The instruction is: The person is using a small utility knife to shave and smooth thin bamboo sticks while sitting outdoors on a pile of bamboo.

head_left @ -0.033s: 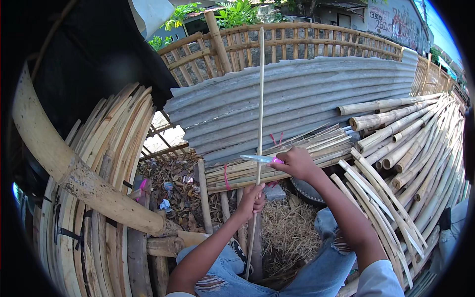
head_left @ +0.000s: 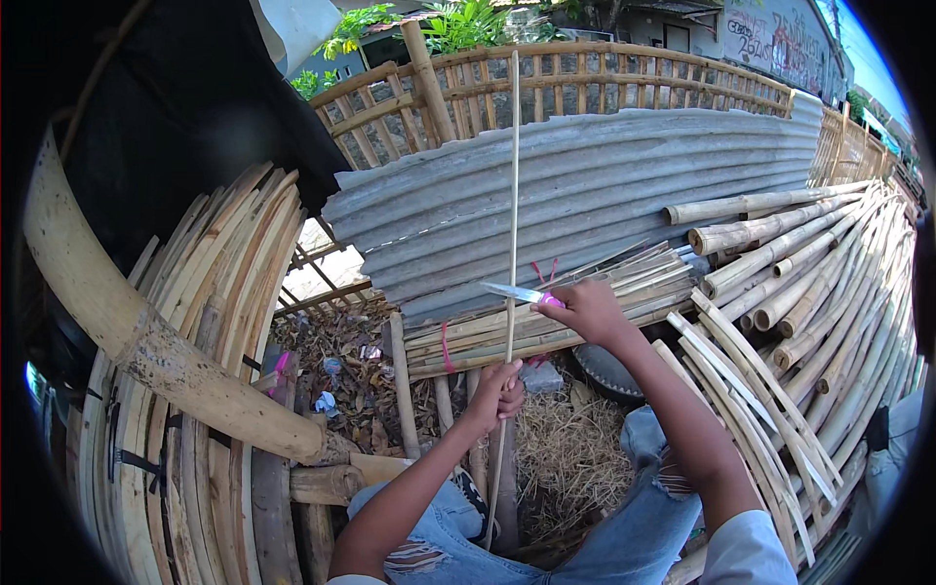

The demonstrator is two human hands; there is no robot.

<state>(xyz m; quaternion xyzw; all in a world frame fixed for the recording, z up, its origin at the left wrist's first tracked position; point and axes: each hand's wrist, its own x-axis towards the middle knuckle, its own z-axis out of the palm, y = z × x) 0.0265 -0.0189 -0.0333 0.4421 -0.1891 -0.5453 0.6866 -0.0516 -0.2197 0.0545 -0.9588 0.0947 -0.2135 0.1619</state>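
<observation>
A long, thin bamboo strip (head_left: pixel 514 185) stands nearly upright in front of me, its lower end between my legs. My left hand (head_left: pixel 496 394) is wrapped round it at about knee height. Above that, my right hand (head_left: pixel 589 310) grips a knife (head_left: pixel 517 292) by its pink handle. The blade points left and crosses the strip, its tip reaching past it. Whether the edge touches the strip I cannot tell.
Split bamboo slats (head_left: pixel 224 283) are stacked at left beside a thick bamboo pole (head_left: pixel 175 361). A tied bundle of strips (head_left: pixel 468 341) lies ahead before corrugated sheeting (head_left: pixel 604 195). Bamboo poles (head_left: pixel 790 263) are piled at right. Shavings (head_left: pixel 565 458) cover the ground near a dark round container (head_left: pixel 606 372).
The knife and my right hand have shifted slightly up and to the right, and the blade has tilted. My left hand and the bamboo strip stay put.
</observation>
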